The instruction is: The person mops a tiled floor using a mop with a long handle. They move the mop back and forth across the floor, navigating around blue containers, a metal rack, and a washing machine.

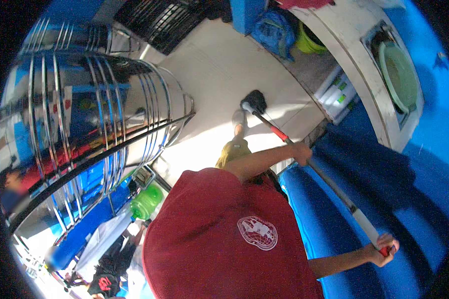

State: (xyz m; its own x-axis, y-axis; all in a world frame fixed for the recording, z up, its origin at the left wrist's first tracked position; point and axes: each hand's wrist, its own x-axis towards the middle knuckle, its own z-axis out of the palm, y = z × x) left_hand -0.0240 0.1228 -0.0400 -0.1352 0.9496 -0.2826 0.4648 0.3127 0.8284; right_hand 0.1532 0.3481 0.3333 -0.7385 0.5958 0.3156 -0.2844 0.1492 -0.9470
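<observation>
A long-handled mop (pixel 329 183) runs slantwise from my right side down to the floor ahead, its pole grey with a red collar and a white upper part. My left hand (pixel 300 153) is wrapped around the middle of the pole, the left arm reaching across in front of my red shirt. Near the red-tipped upper end, my right hand (pixel 386 244) grips the handle, out to the right. The dark, fluffy mop head (pixel 255 101) rests on the pale floor (pixel 209 84), just beyond my foot (pixel 239 121).
A shiny cylindrical metal container with steel rails (pixel 110 99) fills the left. To the right is a counter (pixel 354 55) with a pale green basin (pixel 398 77); a blue bag (pixel 274 34) and a yellow-green tub (pixel 308 39) sit below. A black crate (pixel 159 22) stands ahead.
</observation>
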